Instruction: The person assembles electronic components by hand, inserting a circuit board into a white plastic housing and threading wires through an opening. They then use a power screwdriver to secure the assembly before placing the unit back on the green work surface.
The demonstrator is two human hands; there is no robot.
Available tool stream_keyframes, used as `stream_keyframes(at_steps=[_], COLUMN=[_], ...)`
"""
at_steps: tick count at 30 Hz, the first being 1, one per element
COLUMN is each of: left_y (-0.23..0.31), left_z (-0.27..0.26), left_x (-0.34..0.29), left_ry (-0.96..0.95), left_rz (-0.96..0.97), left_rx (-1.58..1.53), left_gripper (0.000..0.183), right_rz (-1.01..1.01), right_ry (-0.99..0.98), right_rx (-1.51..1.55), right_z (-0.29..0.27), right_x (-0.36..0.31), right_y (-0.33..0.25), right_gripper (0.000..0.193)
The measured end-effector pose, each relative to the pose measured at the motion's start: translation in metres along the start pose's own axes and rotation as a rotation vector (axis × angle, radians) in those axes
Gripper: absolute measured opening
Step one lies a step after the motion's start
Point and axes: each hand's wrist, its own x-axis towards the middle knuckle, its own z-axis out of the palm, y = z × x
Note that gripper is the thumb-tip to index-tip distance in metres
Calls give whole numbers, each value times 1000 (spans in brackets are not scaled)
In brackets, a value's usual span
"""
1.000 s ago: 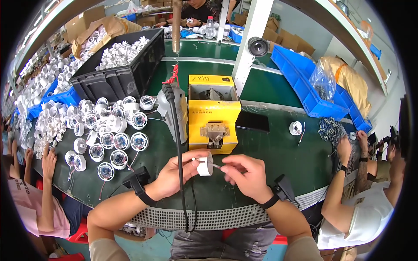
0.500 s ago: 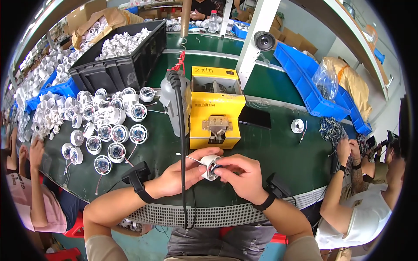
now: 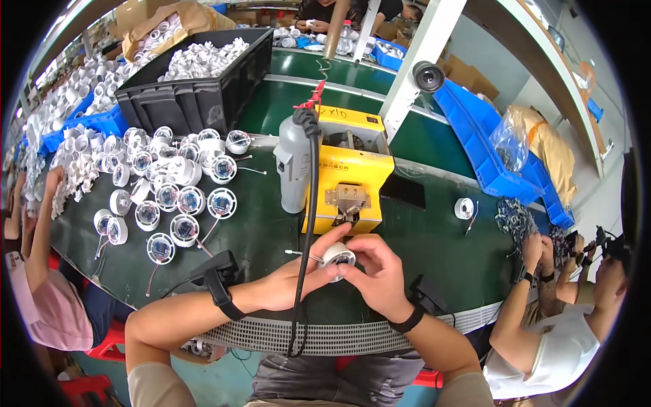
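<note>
Close in front of the yellow machine [image 3: 349, 173], I hold a small white round housing [image 3: 337, 254] between both hands. Its dark inside faces toward me, and a thin white lead with a plug [image 3: 296, 252] sticks out to the left. My left hand [image 3: 293, 279] grips the housing from the left, thumb near its lower rim. From the right, my right hand [image 3: 377, 279] pinches the rim with thumb and fingers. A black cable [image 3: 310, 224] hangs down in front of my left hand, from a grey tool [image 3: 292, 166] beside the machine.
Several white housings with round circuit boards [image 3: 184, 229] lie at the left, before a black crate [image 3: 193, 102] of white parts. A black phone [image 3: 404, 192] lies right of the machine, then a lone housing [image 3: 464, 208]. Blue bins [image 3: 488, 163] stand farther right. Co-workers sit on both sides.
The housing has turned in my hands, its opening swinging from rightward to toward me. My right fingers have shifted from inside the opening to its rim. The view has tilted slightly.
</note>
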Motion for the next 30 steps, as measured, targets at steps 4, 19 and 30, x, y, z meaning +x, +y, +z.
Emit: stream_keyframes(at_steps=[4, 19, 30], left_y=[-7, -11, -16], left_z=[-6, -11, -10], left_x=[-1, -3, 2], left_ry=[72, 94, 195], left_rz=[8, 46, -112], left_rx=[453, 488, 163], left_gripper=[57, 40, 30], right_rz=[-37, 160, -281], right_ry=[-30, -98, 142], right_rx=[-91, 49, -530], right_z=[-5, -4, 39], right_x=[3, 15, 59], right_y=[3, 9, -36], right_gripper=[32, 24, 60])
